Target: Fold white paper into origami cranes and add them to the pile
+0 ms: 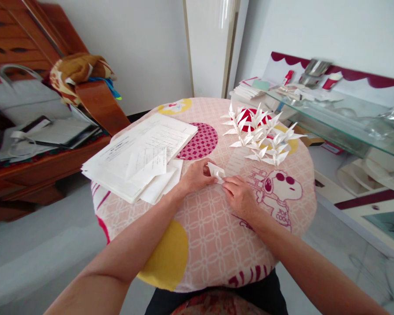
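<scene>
Over the middle of the round table, a small piece of folded white paper [216,170] is pinched between my two hands. My left hand [198,175] grips its left side, with thumb and fingers closed on it. On its lower right, my right hand [239,192] has its fingertips closed on the edge. Several white paper cranes [258,135] stand in a cluster at the right rear of the table. To the left lies a stack of printed paper sheets [134,153], with smaller cut pieces of paper [164,181] at its near right corner.
A pink patterned tablecloth [203,236] covers the table. On the right, a glass-topped cabinet [348,118] holds papers, metal bowls and a red bottle [288,77]. At the left, a wooden bench [98,105] carries a grey bag [19,98] and a brown cloth [80,72].
</scene>
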Motion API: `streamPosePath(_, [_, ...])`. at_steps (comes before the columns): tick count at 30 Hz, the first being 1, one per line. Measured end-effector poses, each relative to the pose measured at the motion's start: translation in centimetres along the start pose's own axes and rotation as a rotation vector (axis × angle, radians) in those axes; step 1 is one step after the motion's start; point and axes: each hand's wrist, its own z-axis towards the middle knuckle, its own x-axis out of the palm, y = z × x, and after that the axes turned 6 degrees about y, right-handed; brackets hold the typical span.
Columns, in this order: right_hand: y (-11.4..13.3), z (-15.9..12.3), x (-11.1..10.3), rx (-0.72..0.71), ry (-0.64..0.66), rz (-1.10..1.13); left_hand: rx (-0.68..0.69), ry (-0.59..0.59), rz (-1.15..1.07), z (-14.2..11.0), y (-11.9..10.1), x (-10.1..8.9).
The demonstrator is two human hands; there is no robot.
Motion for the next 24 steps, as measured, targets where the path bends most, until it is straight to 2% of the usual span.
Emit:
streamPosePath(2, [-0.3,0.1,0.0,0.057,-0.070,0.048,-0.017,0.004,-0.070,0.0,-0.3,0.3])
streamPosePath(5, [-0.6,0.4,-0.3,0.219,-0.151,0.118,-0.034,0.011,-0.180,-0.1,-0.7,0.5])
streamPosePath(8, [-0.8,0.7,-1.0,0.403,-0.198,0.259,0.018,0.005,-0.225,-0.2,-1.0,0.6])
streamPosePath(10, [-0.9,0.9,-1.4,0.470,-0.203,0.393,0.069,0.013,-0.245,-0.3,-1.1,0.8])
streamPosePath(13, [-1.0,1.0,-2.0,0.454,-0.146,0.513,0.138,-0.005,-0.267,-0.5,-1.3,0.9])
streamPosePath(19, [-0.6,0.8,-2.7,0.289,-0.145,0.423,0.286,-0.042,-0.185,-1.2,-2.0,0.8])
streamPosePath(24, [-0.4,0.7,-2.9,0.264,-0.148,0.429,0.304,-0.044,-0.140,-1.3,-2.4,0.6])
